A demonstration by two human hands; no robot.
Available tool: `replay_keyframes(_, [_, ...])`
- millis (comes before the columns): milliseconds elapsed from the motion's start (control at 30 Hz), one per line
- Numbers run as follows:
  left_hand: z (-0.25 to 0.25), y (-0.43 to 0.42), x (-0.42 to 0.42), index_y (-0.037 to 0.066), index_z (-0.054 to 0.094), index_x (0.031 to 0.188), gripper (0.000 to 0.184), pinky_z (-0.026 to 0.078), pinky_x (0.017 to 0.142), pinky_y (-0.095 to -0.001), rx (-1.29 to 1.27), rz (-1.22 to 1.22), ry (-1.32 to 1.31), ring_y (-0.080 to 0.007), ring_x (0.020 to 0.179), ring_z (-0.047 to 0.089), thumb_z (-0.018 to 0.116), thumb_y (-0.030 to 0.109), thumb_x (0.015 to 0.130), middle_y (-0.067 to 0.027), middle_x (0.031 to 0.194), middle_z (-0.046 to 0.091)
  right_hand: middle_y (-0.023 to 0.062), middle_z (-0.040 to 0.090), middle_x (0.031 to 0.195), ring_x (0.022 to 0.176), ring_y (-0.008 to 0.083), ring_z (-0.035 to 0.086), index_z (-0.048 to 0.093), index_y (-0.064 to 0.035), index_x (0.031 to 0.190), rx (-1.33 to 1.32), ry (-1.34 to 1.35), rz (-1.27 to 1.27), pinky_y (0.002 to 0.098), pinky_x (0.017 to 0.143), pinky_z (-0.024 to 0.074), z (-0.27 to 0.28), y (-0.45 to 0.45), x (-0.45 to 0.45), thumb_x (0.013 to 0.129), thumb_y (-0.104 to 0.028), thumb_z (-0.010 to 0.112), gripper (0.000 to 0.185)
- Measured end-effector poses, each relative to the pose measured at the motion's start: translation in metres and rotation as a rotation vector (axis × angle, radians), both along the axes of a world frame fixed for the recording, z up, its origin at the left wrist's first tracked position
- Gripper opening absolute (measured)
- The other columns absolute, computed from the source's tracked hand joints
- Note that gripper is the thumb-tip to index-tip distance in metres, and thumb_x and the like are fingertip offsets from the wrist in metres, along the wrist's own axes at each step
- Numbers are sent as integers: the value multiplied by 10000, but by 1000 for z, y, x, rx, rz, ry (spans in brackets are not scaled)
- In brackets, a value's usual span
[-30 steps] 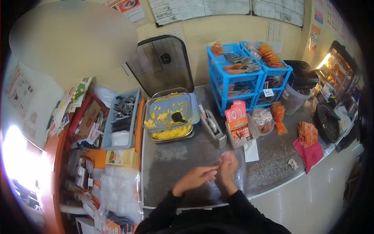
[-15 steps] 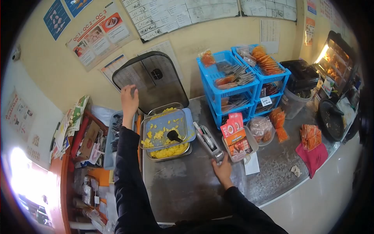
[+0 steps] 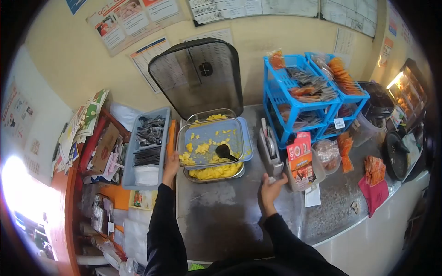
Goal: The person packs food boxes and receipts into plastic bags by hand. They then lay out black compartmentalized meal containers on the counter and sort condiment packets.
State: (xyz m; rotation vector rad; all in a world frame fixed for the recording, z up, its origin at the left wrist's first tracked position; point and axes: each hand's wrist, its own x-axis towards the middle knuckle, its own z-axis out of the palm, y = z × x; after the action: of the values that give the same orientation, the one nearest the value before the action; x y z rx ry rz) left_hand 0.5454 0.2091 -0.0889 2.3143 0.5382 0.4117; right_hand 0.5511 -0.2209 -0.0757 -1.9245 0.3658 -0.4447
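My left hand [image 3: 171, 169] is at the left side of a clear container [image 3: 182, 133], its fingers stretched upward; whether they touch the rim is unclear. Yellow pieces [image 3: 202, 148] and a black scoop [image 3: 224, 152] lie in this container. It rests over another glass dish [image 3: 239, 174] holding more yellow pieces. Behind them a dark see-through lid [image 3: 198, 78] stands raised against the wall. My right hand [image 3: 272, 189], thumb and fingers apart, is at the near end of a long grey hand-held device [image 3: 269, 149], beside a small tub [image 3: 298, 183] of red leaflets [image 3: 301, 158].
Blue tiered baskets [image 3: 301, 108] with sachets stand at the back right. A grey bin [image 3: 129, 170] of black plastic cutlery is at the left. Further right are a bag-lined round tub [image 3: 326, 156], orange packets [image 3: 374, 170], a pink cloth [image 3: 374, 195] and a black mortar [image 3: 397, 161].
My left hand has come down from beside the raised lid to the container's left side. My right hand's fingers have spread at the device's end. The view has shifted left and down.
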Motion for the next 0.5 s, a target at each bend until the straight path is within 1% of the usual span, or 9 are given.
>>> replay_keyframes(67, [3, -13, -4, -3, 557, 1283, 576, 438, 961, -403, -26, 60, 28, -381, 1139, 586, 351, 466, 1021, -243, 1163, 638, 270, 623, 1029, 918, 397, 641, 390, -6, 1303, 187, -144, 65, 437, 774, 499, 3, 8, -12, 895, -273, 675, 565])
replay_keyframes(100, [3, -18, -4, -15, 552, 1281, 561, 436, 960, -394, -12, 116, 18, -370, 1133, 591, 351, 443, 1027, -244, 1152, 638, 222, 612, 1113, 999, 364, 618, 516, -25, 1224, 63, -192, 159, 419, 826, 490, 10, 10, -11, 915, -264, 637, 409])
replay_keyframes(200, [-1, -20, -5, -4, 559, 1281, 505, 434, 959, -378, -203, 40, -43, -334, 1121, 600, 346, 386, 1041, -218, 1145, 645, 193, 611, 1150, 1049, 356, 602, 601, -43, 1168, -90, -128, 335, 418, 861, 479, 30, 21, 38, 928, -277, 607, 335])
replay_keyframes(267, [4, -30, -6, -2, 562, 1283, 477, 431, 960, -363, -258, 42, -101, -299, 1120, 597, 350, 353, 1047, -197, 1160, 643, 209, 649, 1098, 1010, 368, 628, 649, -43, 1141, -268, -23, 343, 417, 852, 489, 18, 29, 76, 928, -304, 600, 341])
replay_keyframes(300, [6, -34, -5, -1, 564, 1284, 463, 429, 961, -355, -284, 45, -131, -282, 1120, 595, 352, 336, 1049, -186, 1167, 642, 189, 668, 1046, 960, 340, 643, 660, -26, 1118, -229, 5, 371, 402, 833, 494, 12, 33, 90, 925, -282, 609, 325])
replay_keyframes(367, [7, -35, -3, 14, 575, 1294, 467, 406, 976, -316, -305, 65, -119, -228, 1132, 571, 370, 354, 1049, -144, 1187, 633, 148, 706, 942, 861, 283, 673, 682, 8, 1072, -150, 65, 433, 370, 795, 505, -1, 38, 111, 919, -238, 628, 294])
replay_keyframes(400, [8, -37, -4, 22, 581, 1299, 469, 394, 984, -296, -316, 77, -112, -202, 1138, 560, 379, 363, 1049, -123, 1197, 629, 175, 704, 931, 872, 306, 677, 684, 13, 1065, -103, 67, 445, 382, 795, 508, -9, 38, 117, 910, -250, 636, 309])
replay_keyframes(467, [28, -51, -6, 2, 568, 1291, 454, 412, 976, -326, -295, 77, -134, -237, 1139, 574, 370, 330, 1049, -160, 1200, 630, 228, 700, 910, 895, 354, 686, 687, 22, 1050, -9, 79, 470, 406, 795, 513, -22, 38, 121, 892, -275, 650, 338])
replay_keyframes(500, [34, -55, -8, -8, 561, 1287, 446, 421, 972, -341, -285, 76, -146, -254, 1140, 582, 365, 314, 1049, -178, 1202, 631, 226, 699, 928, 895, 328, 688, 678, 28, 1068, -54, 103, 483, 396, 789, 510, -17, 37, 120, 891, -251, 650, 332])
